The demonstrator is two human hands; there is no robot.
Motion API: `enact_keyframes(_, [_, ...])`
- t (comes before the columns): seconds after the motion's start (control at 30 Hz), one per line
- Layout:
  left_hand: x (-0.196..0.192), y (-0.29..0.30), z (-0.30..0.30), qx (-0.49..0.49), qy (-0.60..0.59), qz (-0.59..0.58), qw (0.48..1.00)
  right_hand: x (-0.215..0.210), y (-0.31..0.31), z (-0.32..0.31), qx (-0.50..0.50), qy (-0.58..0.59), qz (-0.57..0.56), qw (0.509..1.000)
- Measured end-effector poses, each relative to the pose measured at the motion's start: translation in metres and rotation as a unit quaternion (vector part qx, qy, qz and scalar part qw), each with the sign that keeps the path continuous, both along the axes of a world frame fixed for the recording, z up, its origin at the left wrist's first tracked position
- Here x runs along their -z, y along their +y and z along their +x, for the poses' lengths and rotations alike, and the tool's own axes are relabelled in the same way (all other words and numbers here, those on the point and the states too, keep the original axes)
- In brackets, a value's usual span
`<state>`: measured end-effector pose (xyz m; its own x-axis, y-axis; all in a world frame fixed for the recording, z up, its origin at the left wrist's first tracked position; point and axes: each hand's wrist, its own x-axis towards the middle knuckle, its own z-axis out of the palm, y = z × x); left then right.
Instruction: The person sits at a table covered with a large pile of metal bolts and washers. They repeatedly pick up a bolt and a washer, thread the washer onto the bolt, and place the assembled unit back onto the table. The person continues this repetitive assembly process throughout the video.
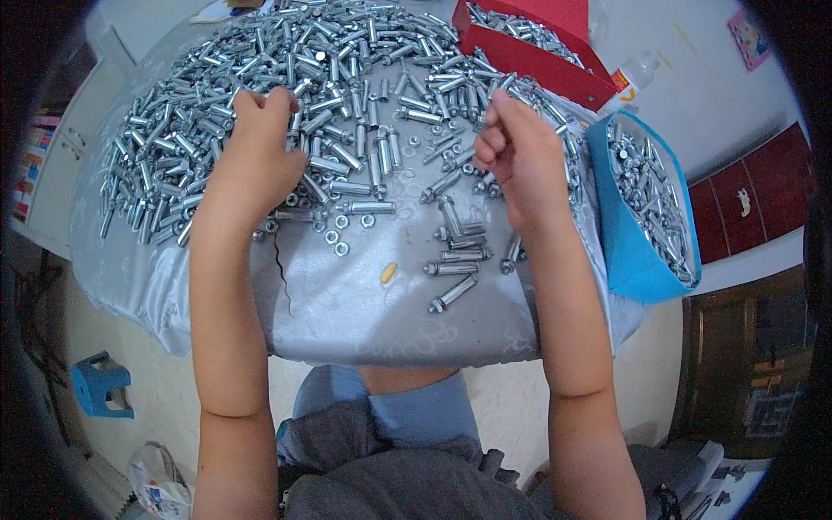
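Observation:
A large heap of silver sleeve anchor bolts (347,43) covers the far and left part of the table. My left hand (258,156) is over the left side of this heap, its fingers bent down among the bolts. What its fingertips grip, if anything, cannot be made out. To the right, my right hand (524,156) is raised above more bolts with its fingers curled in and the thumb pressed to them. Anything in that pinch is hidden. Between my forearms lie several separate anchor bolts (455,267) and a few loose hex nuts (341,250).
A blue bin (620,221) full of bolts stands at the table's right edge. Behind it are a red box (520,48) of bolts and a white bottle (637,74). A small yellow object (389,273) lies on the silvery tablecloth (347,321). A blue stool (102,386) is on the floor.

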<state>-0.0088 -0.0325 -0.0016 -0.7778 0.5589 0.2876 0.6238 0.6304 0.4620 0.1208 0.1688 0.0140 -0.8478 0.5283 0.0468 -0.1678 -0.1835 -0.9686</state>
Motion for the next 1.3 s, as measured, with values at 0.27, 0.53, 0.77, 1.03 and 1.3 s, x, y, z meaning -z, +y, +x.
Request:
enact_keyframes(0.27, [-0.013,0.02,0.02,0.261,-0.4,0.267,0.837,0.008,-0.026,0.004,-0.152,0.101,0.467,0.865])
enact_keyframes(0.53, [-0.011,0.037,0.024,0.204,-0.429,0.315,0.822,0.011,-0.018,0.003,-0.098,0.126,0.544,0.824])
enact_keyframes(0.77, [0.002,0.049,0.012,0.12,-0.353,0.315,0.873,0.006,-0.011,0.005,0.023,0.11,0.559,0.821])
enact_keyframes(1.03, [-0.004,0.087,-0.059,0.075,0.062,-0.148,0.984,0.009,-0.001,0.004,0.1,0.118,0.498,0.854])
enact_keyframes(1.3, [-0.015,0.119,-0.062,0.006,0.037,-0.29,0.956,0.003,-0.002,0.002,-0.064,0.057,0.093,0.992])
